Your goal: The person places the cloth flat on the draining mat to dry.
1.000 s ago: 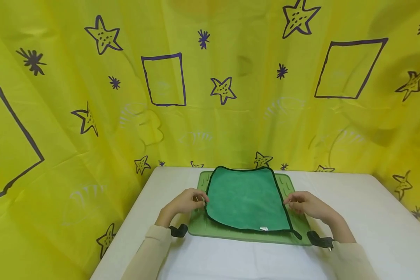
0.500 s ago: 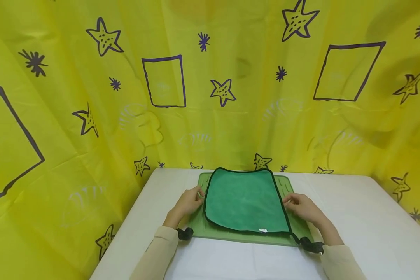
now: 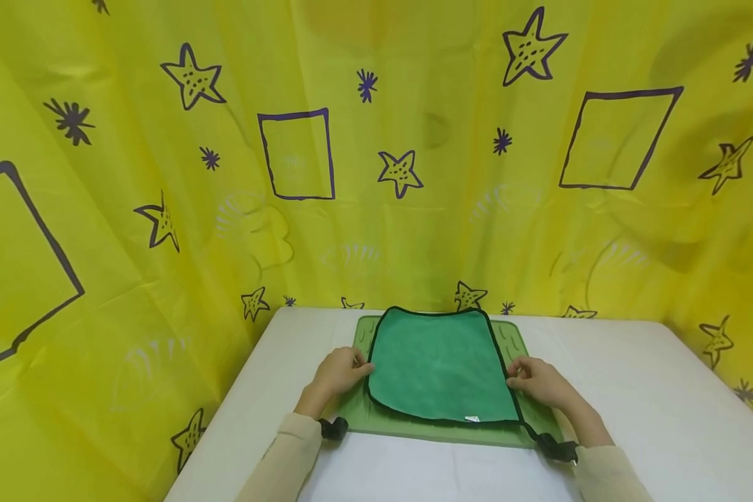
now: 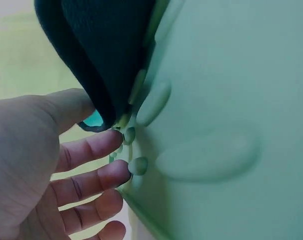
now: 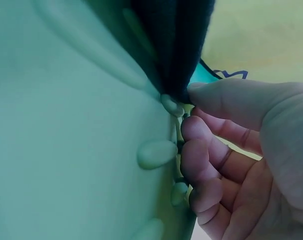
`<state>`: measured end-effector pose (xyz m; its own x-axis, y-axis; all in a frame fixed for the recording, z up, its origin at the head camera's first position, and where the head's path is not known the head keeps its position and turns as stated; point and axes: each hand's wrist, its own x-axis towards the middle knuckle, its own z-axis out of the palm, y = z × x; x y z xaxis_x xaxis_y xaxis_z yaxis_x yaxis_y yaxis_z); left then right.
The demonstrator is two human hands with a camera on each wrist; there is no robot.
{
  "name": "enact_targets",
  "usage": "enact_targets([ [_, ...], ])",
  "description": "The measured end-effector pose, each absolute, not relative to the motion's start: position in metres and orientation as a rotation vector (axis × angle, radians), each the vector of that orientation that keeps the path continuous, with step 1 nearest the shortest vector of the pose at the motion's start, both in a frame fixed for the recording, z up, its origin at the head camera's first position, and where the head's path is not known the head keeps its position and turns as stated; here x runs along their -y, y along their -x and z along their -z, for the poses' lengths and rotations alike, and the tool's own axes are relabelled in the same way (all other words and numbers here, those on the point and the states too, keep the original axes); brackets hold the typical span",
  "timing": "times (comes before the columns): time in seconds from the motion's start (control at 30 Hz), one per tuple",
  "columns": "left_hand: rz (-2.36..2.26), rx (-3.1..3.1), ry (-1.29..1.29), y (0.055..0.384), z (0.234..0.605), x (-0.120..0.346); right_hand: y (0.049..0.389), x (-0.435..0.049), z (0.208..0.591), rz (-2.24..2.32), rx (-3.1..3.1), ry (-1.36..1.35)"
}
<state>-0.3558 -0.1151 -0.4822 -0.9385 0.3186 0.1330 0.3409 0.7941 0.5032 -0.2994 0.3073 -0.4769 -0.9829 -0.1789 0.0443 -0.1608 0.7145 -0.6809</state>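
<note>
A green cloth (image 3: 439, 366) with black edging and a small white tag lies spread over a light green board (image 3: 414, 431) with raised oval bumps. My left hand (image 3: 341, 371) is at the cloth's left edge, thumb over the border and index finger below, pinching it. At the opposite edge, my right hand (image 3: 539, 381) pinches the black border between thumb and index finger. In the left wrist view the thumb tip is hidden behind the dark border (image 4: 86, 75). The right wrist view shows the other fingers (image 5: 206, 195) curled beside the board's bumps.
The board rests on a white-covered table (image 3: 609, 390). A yellow curtain (image 3: 439, 230) printed with stars and squares hangs behind the table and along both sides. Black wrist straps with small cameras sit at both wrists.
Both hands have closed in on the cloth's side edges. The left thumb has come over the left border and the right fingers have gathered at the right one. The cloth stays spread.
</note>
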Motion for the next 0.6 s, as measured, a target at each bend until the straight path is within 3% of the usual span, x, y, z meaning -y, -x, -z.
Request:
enact_targets([
  [0.6, 0.854, 2.967, 0.596, 0.358, 0.478, 0.12, 0.297, -0.331, 0.478, 1.264, -2.714, 0.414],
])
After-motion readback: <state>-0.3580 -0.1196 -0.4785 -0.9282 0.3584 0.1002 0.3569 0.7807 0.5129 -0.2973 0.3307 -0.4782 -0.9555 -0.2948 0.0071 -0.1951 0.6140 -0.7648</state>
